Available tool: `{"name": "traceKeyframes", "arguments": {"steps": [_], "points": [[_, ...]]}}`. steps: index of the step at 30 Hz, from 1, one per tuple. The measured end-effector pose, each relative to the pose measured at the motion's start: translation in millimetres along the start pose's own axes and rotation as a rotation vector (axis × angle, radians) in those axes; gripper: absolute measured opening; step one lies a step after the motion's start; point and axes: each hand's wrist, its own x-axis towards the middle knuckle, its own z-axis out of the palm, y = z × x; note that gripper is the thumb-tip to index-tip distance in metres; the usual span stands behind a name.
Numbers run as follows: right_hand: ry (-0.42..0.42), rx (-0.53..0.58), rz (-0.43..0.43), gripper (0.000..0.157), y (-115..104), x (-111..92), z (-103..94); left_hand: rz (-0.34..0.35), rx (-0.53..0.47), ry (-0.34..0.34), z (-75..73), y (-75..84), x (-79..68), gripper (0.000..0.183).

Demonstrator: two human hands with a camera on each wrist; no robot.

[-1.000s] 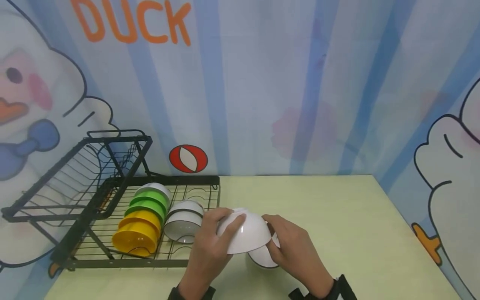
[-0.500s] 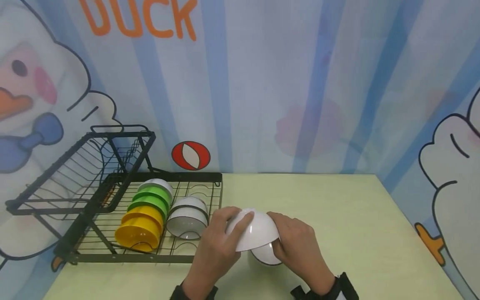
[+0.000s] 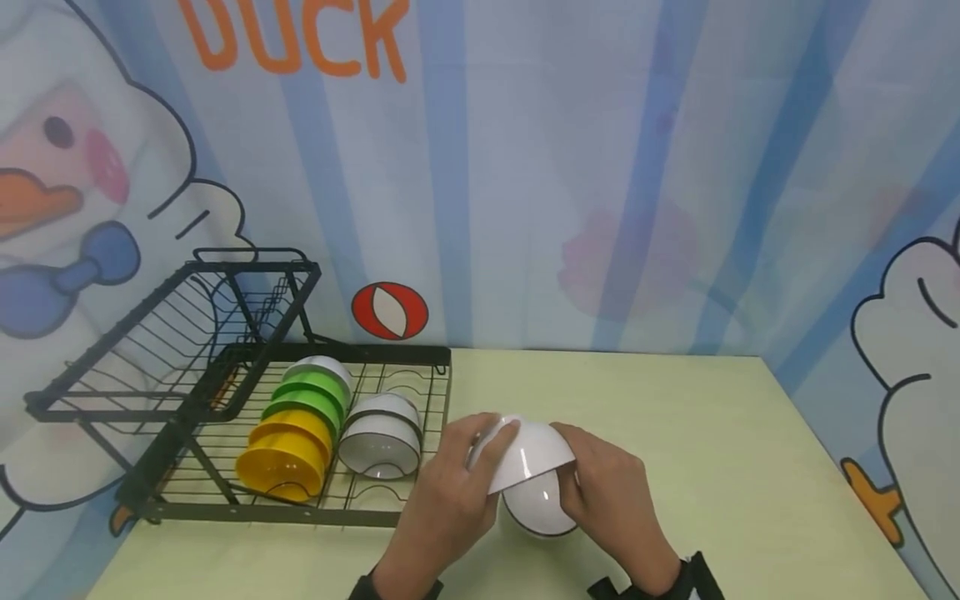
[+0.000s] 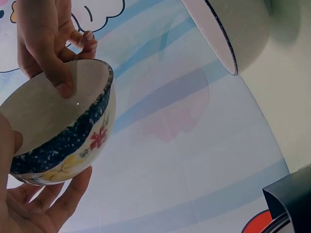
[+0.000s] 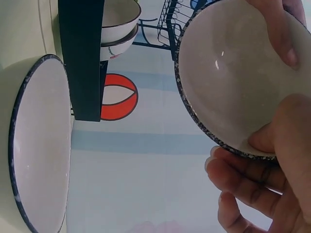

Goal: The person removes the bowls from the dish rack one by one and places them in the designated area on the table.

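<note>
Both hands hold a white bowl (image 3: 527, 454) tilted above the table. In the left wrist view the bowl (image 4: 68, 138) shows a speckled dark blue band at its rim and red and yellow flowers outside. My left hand (image 3: 452, 492) grips its left side, thumb inside and fingers beneath. My right hand (image 3: 617, 504) pinches the opposite rim, thumb inside; the right wrist view shows that thumb against the pale interior of the bowl (image 5: 228, 82). A second white bowl (image 3: 542, 505) with a dark rim sits on the table just below, partly hidden by the held bowl and right hand.
A black wire dish rack (image 3: 300, 514) stands at the left, with a raised side tier (image 3: 112, 414). In it lean yellow bowls (image 3: 281, 467), green bowls (image 3: 311, 392) and a row of white bowls (image 3: 381, 446). A duck-printed curtain (image 3: 525, 167) backs the pale table (image 3: 712, 467).
Both hands have shifted a little to the right with the bowl, which is tilted slightly more. More of the bowl beneath now shows. The head view has swung slightly left.
</note>
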Motion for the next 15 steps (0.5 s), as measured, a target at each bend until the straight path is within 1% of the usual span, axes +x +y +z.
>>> {"name": "traceKeyframes", "arguments": {"steps": [2, 5, 9, 10, 12, 15], "points": [[-0.003, 0.012, 0.018, 0.028, 2, 0, -0.8, 0.006, -0.005, 0.01, 1.5, 0.8, 0.4, 0.068], [-0.017, 0.016, 0.058, 0.027, 4, -1, -2.2, 0.0, -0.008, 0.0, 0.6, 1.9, 0.0, 0.063], [-0.035, 0.014, 0.113, 0.025, 9, 0, -3.9, -0.003, -0.019, 0.004, -1.6, 1.9, 1.1, 0.049], [-0.041, 0.019, 0.125, 0.024, 10, 1, -4.3, 0.001, -0.025, 0.017, -1.8, 1.6, 1.9, 0.046], [-0.049, 0.027, 0.136, 0.021, 12, 1, -4.3, 0.013, -0.036, 0.04, -1.9, 1.1, 3.1, 0.046], [-0.062, 0.045, 0.146, 0.018, 15, 2, -3.9, 0.008, -0.047, 0.037, -3.1, 1.0, 3.8, 0.049]]}}
